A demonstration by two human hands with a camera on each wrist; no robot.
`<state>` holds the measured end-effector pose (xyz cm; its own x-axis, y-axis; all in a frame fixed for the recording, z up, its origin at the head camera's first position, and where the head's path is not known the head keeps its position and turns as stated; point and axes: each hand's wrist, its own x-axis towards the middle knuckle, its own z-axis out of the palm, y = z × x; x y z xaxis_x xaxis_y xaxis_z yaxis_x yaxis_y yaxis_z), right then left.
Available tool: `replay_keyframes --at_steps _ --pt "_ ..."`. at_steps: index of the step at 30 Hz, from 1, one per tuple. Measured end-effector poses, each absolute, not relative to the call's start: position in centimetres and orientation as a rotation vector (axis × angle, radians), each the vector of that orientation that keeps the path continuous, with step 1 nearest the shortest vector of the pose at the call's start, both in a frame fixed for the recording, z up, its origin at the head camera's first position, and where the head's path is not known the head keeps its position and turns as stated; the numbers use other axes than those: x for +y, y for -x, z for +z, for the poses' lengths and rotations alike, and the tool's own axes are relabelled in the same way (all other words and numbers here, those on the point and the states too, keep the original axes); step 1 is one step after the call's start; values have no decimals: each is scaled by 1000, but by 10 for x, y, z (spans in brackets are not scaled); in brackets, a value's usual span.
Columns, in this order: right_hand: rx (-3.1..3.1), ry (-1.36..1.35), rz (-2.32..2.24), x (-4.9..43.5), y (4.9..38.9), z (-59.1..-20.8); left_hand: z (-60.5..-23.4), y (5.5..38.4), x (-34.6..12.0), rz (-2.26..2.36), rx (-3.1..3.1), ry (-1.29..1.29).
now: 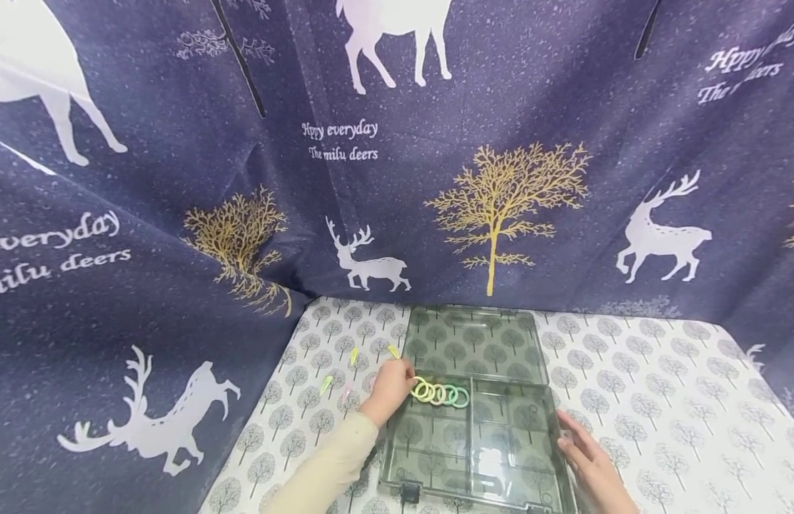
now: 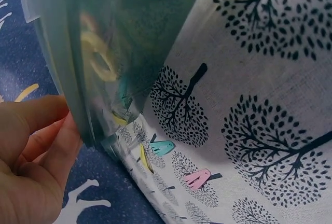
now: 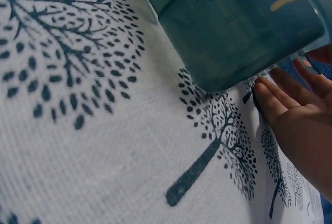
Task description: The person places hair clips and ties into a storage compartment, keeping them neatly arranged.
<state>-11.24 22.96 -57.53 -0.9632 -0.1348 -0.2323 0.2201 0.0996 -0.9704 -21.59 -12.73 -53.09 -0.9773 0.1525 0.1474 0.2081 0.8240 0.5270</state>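
Observation:
A see-through grey-green divided box (image 1: pixel 429 467) lies unfolded on the cloth, its lid (image 1: pixel 474 346) laid back behind it. My left hand (image 1: pixel 392 385) is at the box's back left corner; in the left wrist view its thumb and fingers (image 2: pixel 61 143) pinch the wall's edge. Just right of those fingertips, a row of overlapping pastel rings (image 1: pixel 438 394), yellow through pink to green, sits in the left compartment. Against the right wall rests my right hand (image 1: pixel 590 457), its fingers (image 3: pixel 293 92) fairly straight and touching the side near a clear latch (image 3: pixel 309 63).
Several small hair clips lie left of the box: a yellow one (image 1: pixel 354 356), a yellow-green one (image 1: pixel 326 384), a pink one (image 2: pixel 197 179) and a teal one (image 2: pixel 162 147). Another yellow clip (image 1: pixel 393 351) is beside the lid. Dark deer-print curtains (image 1: pixel 525 107) hang behind the tree-patterned tablecloth (image 1: pixel 660 407).

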Motion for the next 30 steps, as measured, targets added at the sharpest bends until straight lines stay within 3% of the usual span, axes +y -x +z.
replay_keyframes --at_steps 20,30 --pt "2114 -75 -1949 230 114 -574 -519 212 -126 -826 -2893 233" --pt "2154 -29 -1978 230 112 -577 -510 214 -153 -1170 -2757 112"
